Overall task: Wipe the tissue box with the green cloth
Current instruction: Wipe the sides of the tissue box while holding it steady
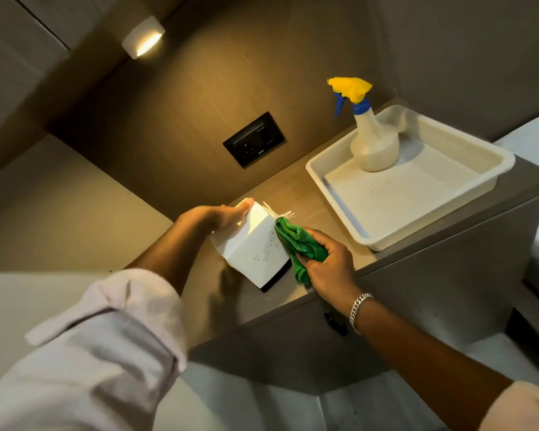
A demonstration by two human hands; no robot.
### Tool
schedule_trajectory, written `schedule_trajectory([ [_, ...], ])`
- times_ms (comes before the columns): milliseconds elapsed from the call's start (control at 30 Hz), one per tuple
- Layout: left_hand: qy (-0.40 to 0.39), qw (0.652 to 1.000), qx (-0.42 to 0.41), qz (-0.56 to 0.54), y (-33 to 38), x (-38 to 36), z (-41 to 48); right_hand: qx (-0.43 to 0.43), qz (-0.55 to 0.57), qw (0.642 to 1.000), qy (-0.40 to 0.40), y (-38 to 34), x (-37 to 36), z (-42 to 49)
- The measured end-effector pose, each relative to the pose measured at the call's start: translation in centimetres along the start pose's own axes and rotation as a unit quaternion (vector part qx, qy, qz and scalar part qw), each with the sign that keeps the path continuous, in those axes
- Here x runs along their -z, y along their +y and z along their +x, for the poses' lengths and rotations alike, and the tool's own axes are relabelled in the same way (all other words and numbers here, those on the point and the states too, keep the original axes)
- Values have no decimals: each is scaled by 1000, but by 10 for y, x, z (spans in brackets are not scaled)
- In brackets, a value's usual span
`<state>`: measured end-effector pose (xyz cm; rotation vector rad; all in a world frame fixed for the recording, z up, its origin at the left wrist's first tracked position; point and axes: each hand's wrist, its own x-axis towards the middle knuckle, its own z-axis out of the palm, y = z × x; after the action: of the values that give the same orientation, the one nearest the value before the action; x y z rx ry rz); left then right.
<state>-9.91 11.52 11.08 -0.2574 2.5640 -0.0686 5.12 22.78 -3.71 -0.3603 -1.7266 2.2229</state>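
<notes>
A white tissue box (252,247) with a dark base stands tilted on the wooden counter (296,188), and a tissue sticks out at its far end. My left hand (221,216) grips the box along its upper left edge. My right hand (327,262) is closed around the bunched green cloth (296,241) and presses it against the box's right side. Faint dark marks show on the box face beside the cloth.
To the right on the counter sits a white tray (498,163) holding a spray bottle (372,141) with a yellow and blue trigger head. A black wall socket (254,140) is behind the box. A lit wall lamp (143,37) hangs upper left.
</notes>
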Motion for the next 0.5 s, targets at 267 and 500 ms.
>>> schedule_trajectory([
  [267,173,860,-453,159,-35,-24,26,29,-39,998,48,-1,-12,6],
  [500,191,811,-548,80,-41,-32,42,110,-120,985,56,7,-53,-38],
])
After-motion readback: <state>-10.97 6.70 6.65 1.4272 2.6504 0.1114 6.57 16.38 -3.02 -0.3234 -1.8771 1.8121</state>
